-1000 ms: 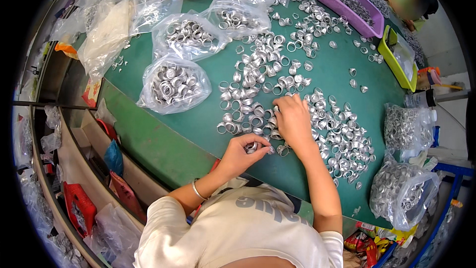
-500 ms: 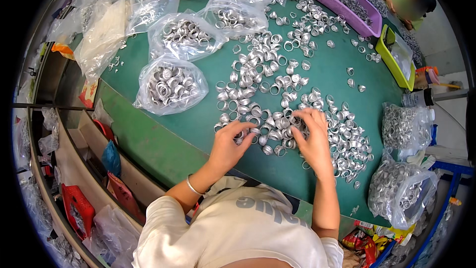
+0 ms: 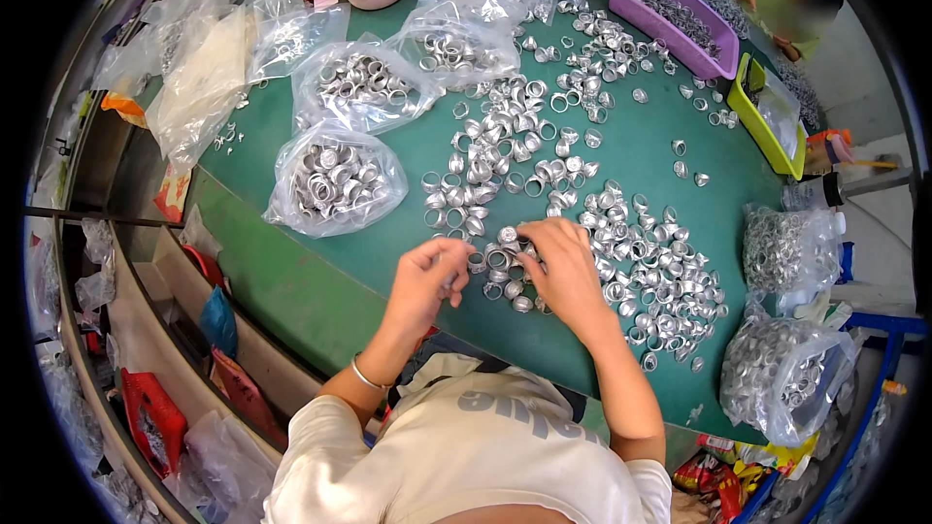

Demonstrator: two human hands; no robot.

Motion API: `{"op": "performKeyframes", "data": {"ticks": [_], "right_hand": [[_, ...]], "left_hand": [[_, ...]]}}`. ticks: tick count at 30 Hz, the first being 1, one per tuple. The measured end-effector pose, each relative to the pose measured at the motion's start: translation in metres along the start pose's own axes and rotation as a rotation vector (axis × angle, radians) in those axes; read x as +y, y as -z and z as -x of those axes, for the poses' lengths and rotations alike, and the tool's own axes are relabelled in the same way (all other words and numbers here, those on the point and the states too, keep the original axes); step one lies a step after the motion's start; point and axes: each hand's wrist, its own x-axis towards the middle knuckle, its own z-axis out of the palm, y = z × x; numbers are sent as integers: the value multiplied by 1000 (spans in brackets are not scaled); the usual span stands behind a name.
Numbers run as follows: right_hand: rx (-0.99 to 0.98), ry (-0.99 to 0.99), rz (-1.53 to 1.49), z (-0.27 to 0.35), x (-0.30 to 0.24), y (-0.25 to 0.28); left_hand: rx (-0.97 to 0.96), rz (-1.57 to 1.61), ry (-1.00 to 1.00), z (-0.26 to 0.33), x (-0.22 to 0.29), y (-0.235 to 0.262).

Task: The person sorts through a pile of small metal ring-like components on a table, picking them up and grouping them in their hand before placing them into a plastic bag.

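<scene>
Your left hand (image 3: 427, 279) curls loosely, fingertips pinching at small silver metal rings (image 3: 500, 267); whether it grips one, you cannot tell. Your right hand (image 3: 563, 267) lies spread, fingers on the same shiny, short cylindrical rings, heaped on the green table (image 3: 291, 281).

Bare green table (image 3: 641, 150) mid-right — rings (image 3: 660, 272), bags (image 3: 335, 180) crowd elsewhere.
</scene>
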Motion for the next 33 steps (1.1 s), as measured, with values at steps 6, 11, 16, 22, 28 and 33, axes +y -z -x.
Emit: {"op": "performKeyframes", "data": {"ticks": [6, 11, 16, 22, 28, 33], "right_hand": [[251, -158, 74, -23, 24, 12], [152, -124, 432, -59, 49, -7], [26, -105, 481, -59, 46, -15], [141, -136, 380, -57, 60, -25], [362, -278, -915, -38, 66, -11], [247, -465, -1706, -7, 64, 4]], "left_hand": [[-21, 466, 117, -14, 15, 2], [-190, 274, 106, -20, 4, -13], [-140, 264, 123, -18, 3, -21], [-128, 300, 118, -19, -2, -26], [-88, 279, 118, -16, -5, -28], [-100, 269, 119, -18, -11, -34]]}}
